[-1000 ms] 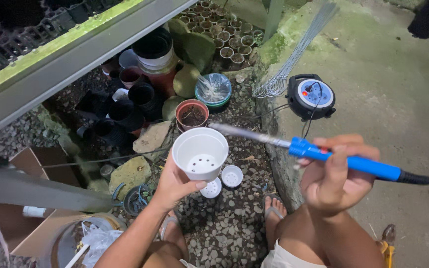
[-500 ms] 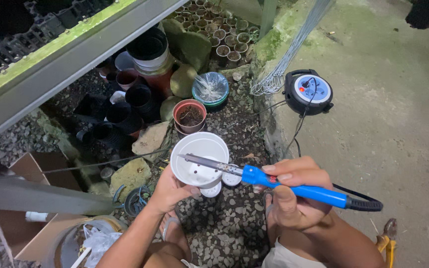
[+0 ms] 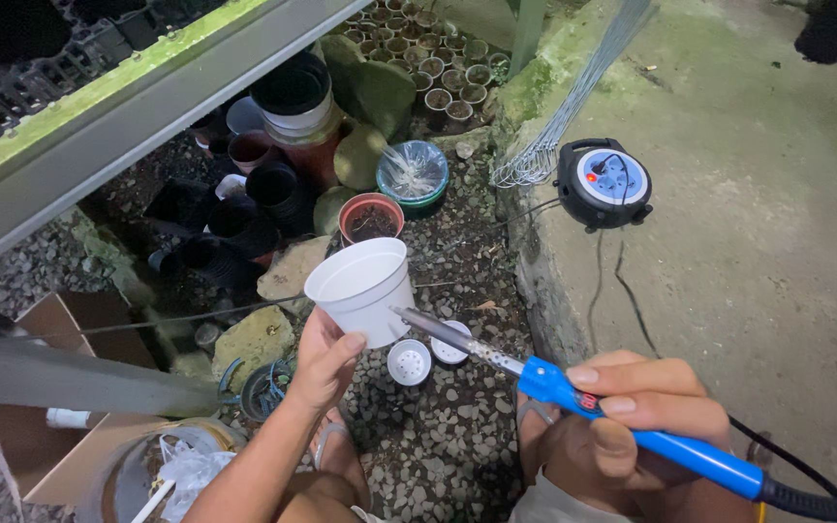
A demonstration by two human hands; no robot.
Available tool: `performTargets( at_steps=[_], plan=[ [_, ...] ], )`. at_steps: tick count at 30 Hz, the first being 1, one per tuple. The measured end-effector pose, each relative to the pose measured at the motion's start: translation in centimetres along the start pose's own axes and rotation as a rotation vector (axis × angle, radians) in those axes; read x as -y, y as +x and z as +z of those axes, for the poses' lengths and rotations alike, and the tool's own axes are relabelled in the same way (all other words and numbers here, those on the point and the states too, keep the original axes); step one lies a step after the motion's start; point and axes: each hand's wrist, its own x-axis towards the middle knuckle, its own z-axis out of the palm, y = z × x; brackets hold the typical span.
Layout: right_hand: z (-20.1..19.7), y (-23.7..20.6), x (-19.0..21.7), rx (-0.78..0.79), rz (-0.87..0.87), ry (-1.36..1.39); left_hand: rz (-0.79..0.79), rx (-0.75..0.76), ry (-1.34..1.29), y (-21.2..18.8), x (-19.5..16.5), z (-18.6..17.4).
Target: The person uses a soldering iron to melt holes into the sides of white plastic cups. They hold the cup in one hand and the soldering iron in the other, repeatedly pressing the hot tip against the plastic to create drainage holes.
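My left hand (image 3: 324, 360) holds a small white plastic pot (image 3: 360, 290) from below, tilted with its mouth turned up and to the left. My right hand (image 3: 632, 426) grips the blue handle of a soldering iron (image 3: 583, 397). The iron's metal tip touches the lower right side of the pot's wall. A black cord runs from the handle's end off to the lower right. Two small white pots (image 3: 409, 361) lie upturned on the gravel just below the held pot.
A round cable reel with sockets (image 3: 603, 182) sits on the concrete slab at right, beside a bundle of wires (image 3: 544, 145). Black, brown and white pots (image 3: 273, 194) crowd under the metal bench (image 3: 118, 116). A cardboard box (image 3: 41, 426) stands at lower left.
The pot has turned from mouth-up toward the camera to tilted sideways. The soldering iron moved down and right, from inside the pot's mouth to its outer wall.
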Motion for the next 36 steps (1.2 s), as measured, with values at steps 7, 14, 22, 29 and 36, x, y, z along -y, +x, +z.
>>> performTargets(
  at_steps=[7,14,22,29,36],
  plan=[
    [-2.4,1.0,-0.5,0.262,0.014,-0.016,-0.037,-0.006,0.006,-0.2,-0.2,0.1],
    [-1.6,0.6,-0.9,0.181,-0.032,0.018,-0.024,-0.002,0.002,-0.3,-0.2,0.5],
    [-2.2,0.4,-0.8,0.258,0.009,0.015,-0.021,-0.009,0.021,-0.4,0.0,0.2],
    [-3.8,1.6,-1.0,0.422,-0.001,-0.028,-0.022,-0.013,0.026,-0.4,0.1,0.0],
    [-2.6,0.4,-1.2,0.279,-0.002,-0.028,-0.028,-0.022,0.030,-0.3,0.0,0.0]
  ],
)
